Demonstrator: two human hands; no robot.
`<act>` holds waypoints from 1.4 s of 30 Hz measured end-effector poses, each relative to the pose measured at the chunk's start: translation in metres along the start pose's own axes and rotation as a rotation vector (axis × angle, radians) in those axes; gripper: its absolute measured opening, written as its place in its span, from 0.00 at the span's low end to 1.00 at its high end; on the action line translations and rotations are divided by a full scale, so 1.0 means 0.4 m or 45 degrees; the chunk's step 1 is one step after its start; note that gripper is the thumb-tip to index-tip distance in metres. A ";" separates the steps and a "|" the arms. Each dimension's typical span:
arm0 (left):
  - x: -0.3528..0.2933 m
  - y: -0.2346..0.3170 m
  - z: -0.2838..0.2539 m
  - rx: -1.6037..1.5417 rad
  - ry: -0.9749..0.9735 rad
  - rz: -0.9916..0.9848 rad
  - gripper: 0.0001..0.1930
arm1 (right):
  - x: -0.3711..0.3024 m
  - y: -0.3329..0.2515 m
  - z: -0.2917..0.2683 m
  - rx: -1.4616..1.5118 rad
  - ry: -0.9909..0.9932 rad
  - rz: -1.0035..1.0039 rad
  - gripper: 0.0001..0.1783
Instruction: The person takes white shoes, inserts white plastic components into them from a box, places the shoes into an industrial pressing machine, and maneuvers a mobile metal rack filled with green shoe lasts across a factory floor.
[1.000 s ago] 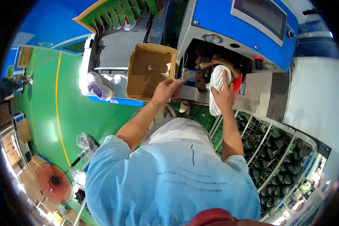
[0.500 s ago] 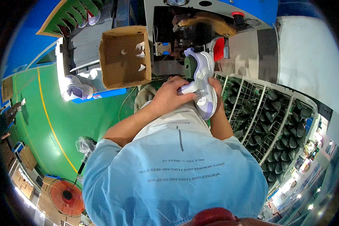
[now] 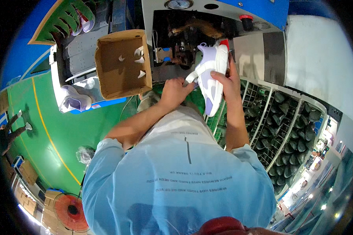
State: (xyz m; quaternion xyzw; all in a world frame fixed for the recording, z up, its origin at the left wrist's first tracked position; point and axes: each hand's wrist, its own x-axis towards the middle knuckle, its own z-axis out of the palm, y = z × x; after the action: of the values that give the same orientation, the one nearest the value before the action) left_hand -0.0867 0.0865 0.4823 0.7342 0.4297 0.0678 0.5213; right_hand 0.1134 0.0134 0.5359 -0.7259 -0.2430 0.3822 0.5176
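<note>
A white and lavender sneaker [image 3: 211, 80] is held up in front of the machine, its toe toward me and its thick white sole turned to the right. My right hand [image 3: 229, 84] grips it from the sole side, thumb lying over the upper. My left hand [image 3: 175, 93] is closed at the shoe's left side. Its fingers pinch a white flap [image 3: 191, 77] that sticks out from the sneaker, perhaps the tongue. The inside of the shoe faces away and is hidden.
An open cardboard box [image 3: 123, 66] holding several small white pieces stands left, beside another sneaker [image 3: 73, 101]. Ahead is a machine with a gauge [image 3: 179, 4] and a red knob [image 3: 246, 18]. A wire rack [image 3: 266, 102] of dark, shoe-shaped pieces stands right; a fan [image 3: 71, 211] is lower left.
The sneaker has rolled, so its side and sole show instead of its opening with the green insert. My left hand has drawn leftward with the flap; my right hand has moved up the sole.
</note>
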 end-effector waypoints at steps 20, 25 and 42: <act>0.142 -0.213 0.004 -1.009 -0.238 -0.611 0.15 | 0.224 -0.020 0.194 -1.635 -0.022 -0.095 0.45; 0.085 -0.245 -0.033 -1.176 -0.154 -0.708 0.18 | 0.180 0.005 0.198 -1.573 0.102 -0.348 0.47; 0.034 -0.125 -0.046 -1.438 -1.139 -0.720 0.44 | -0.328 0.031 0.121 -1.399 0.082 -0.660 0.38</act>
State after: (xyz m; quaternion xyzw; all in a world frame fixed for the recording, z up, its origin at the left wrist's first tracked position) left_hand -0.1165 0.1134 0.4447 0.1771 0.2496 -0.1619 0.9381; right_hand -0.0036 -0.0619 0.5558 -0.8153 -0.5577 0.0402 0.1505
